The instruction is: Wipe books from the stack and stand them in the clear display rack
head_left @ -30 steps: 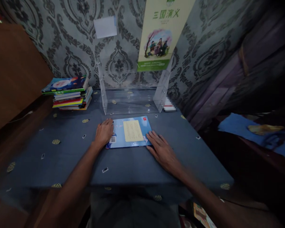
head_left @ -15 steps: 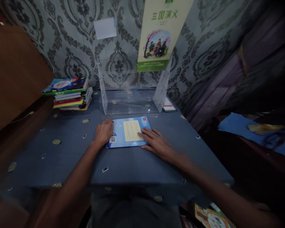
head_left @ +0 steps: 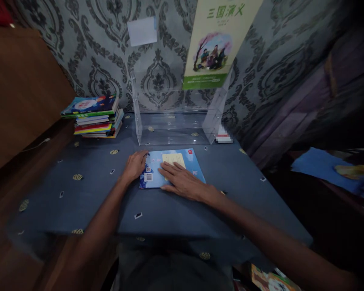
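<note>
Resting palm down across a blue book (head_left: 191, 163), the right hand (head_left: 182, 180) has its fingers stretched toward the left in the head view, flat rather than curled, with the thumb along the book's near edge. It covers part of the pale yellow panel (head_left: 174, 157) printed on the cover. The left hand (head_left: 135, 165) lies at the book's left edge, its fingertips near the far left corner; the thumb is hidden, so I cannot tell whether it grips the edge or only rests against it. The two hands are apart, with a strip of cover and a barcode (head_left: 148, 177) showing between them.

The book lies flat on the counter (head_left: 160, 210), which is draped in a dark blue-grey cloth with small printed motifs. Just beyond the book stands a clear rack (head_left: 176, 139), apart from both hands. To its left is a stack of books (head_left: 97, 117), the top one jutting out on the left side. Beside the rack's right side sits a small object (head_left: 223, 135), pixelated past reading.

Behind the counter, patterned wallpaper (head_left: 157, 81) carries a white card (head_left: 142, 31). A cream-and-green poster (head_left: 220, 52) stands tilted above the rack's right part.
</note>
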Demonstrator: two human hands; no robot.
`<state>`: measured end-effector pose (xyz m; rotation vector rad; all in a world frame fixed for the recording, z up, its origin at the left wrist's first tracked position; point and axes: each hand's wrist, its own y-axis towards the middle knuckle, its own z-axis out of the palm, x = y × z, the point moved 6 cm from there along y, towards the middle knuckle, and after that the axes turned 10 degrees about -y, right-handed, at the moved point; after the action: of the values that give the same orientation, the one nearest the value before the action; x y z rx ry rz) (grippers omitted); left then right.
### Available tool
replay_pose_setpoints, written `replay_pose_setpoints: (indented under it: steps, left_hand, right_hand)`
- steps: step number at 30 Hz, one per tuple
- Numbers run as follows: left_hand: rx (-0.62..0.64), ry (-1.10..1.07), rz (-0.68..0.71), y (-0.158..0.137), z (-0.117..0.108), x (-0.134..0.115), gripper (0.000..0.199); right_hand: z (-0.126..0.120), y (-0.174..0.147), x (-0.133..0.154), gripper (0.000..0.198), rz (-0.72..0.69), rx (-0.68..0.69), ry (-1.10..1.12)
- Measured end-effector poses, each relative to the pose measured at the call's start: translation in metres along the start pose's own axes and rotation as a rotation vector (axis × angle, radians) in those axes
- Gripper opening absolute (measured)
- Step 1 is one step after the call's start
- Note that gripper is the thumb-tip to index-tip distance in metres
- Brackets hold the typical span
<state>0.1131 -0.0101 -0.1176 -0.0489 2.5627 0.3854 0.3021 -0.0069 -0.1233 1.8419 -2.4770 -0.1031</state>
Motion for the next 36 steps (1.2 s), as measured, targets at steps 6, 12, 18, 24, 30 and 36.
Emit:
replay_pose_setpoints:
  steps: [6,12,18,24,30,36]
  left_hand:
    - [0.042,-0.164,-0.027,0.004,0.0,0.022,0.04]
    - [-0.003,-0.263,-0.039,0.006,-0.001,0.03,0.038]
    - [0.004,-0.317,-0.032,0.007,-0.004,0.026,0.037]
    - [0.008,-0.273,-0.04,0.007,-0.005,0.024,0.037]
    - [-0.014,-0.214,-0.048,0.005,-0.009,0.019,0.036]
    - [-0.034,-0.115,-0.027,0.002,-0.01,0.009,0.032]
  right_hand:
    - [-0.002,0.035,0.042,0.049,-0.197,0.015,0.021]
    - [-0.001,0.053,0.033,0.053,-0.146,-0.004,0.011]
    - [0.005,0.071,0.004,0.059,0.012,-0.021,-0.013]
    - [0.009,0.058,0.007,0.081,0.015,0.0,0.014]
    - [0.01,0.042,0.015,0.105,-0.026,0.058,0.072]
    - [0.008,0.034,0.023,0.104,-0.063,0.029,0.079]
